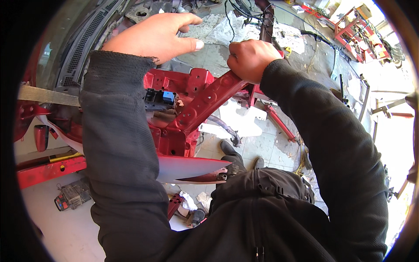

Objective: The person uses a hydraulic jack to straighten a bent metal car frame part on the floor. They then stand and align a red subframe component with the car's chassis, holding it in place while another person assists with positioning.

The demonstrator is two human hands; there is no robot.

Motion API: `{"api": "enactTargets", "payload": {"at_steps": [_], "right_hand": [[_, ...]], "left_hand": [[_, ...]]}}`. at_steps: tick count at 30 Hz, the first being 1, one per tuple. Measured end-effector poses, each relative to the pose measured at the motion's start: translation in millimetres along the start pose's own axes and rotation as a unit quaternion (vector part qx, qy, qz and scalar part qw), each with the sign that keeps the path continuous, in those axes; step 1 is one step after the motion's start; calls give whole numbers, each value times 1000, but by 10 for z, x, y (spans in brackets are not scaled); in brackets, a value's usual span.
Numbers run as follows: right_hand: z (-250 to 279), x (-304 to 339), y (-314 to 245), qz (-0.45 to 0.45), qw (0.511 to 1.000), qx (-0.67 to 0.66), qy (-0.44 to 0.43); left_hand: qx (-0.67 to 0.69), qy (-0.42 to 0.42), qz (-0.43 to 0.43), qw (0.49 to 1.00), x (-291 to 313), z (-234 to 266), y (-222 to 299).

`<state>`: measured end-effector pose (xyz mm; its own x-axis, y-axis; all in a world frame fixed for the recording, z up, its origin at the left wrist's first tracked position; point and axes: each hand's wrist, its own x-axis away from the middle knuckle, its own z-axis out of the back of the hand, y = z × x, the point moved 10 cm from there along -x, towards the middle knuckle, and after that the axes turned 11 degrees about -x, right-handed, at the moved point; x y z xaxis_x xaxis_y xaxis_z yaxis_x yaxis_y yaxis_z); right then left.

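Note:
My left hand (pixel 150 37) is raised over the engine bay of a red car body. Its thumb and fingers are stretched apart, with nothing between them. My right hand (pixel 253 60) is closed in a fist at the upper end of a red metal beam (pixel 205 104). Whatever that fist may hold is hidden by the fingers. Below my left wrist sits a black fuse box (pixel 153 98) with a blue connector (pixel 168 97) on it. A curved red and pale body panel (pixel 187 168) points out under the beam.
A corrugated hose (pixel 222 124) hangs beside the beam, near my feet. Loose black wires (pixel 244 11) dangle at the far side. On the right stand a red tool trolley (pixel 349 35) and metal stands. A battery-like block (pixel 73 195) lies on the floor at left.

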<state>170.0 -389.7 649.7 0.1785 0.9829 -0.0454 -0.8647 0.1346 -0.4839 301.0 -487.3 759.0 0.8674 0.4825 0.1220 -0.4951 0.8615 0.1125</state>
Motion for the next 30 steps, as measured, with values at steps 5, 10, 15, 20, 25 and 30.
{"api": "enactTargets", "payload": {"at_steps": [5, 10, 15, 20, 25, 30], "right_hand": [[74, 23, -59, 21, 999, -3, 28], [54, 32, -25, 3, 1000, -3, 1], [88, 49, -44, 21, 999, -5, 30], [63, 38, -32, 19, 999, -3, 27], [53, 34, -16, -3, 1000, 3, 6], [65, 43, -33, 4, 1000, 10, 12]], "left_hand": [[-21, 1, 12, 1000, 29, 5, 5], [-9, -3, 3, 1000, 1, -18, -21], [-14, -17, -18, 1000, -29, -57, -9], [-26, -21, -12, 999, -1, -25, 5], [-31, -5, 0, 999, 19, 8, 54], [-46, -2, -6, 999, 27, 26, 94]]}}
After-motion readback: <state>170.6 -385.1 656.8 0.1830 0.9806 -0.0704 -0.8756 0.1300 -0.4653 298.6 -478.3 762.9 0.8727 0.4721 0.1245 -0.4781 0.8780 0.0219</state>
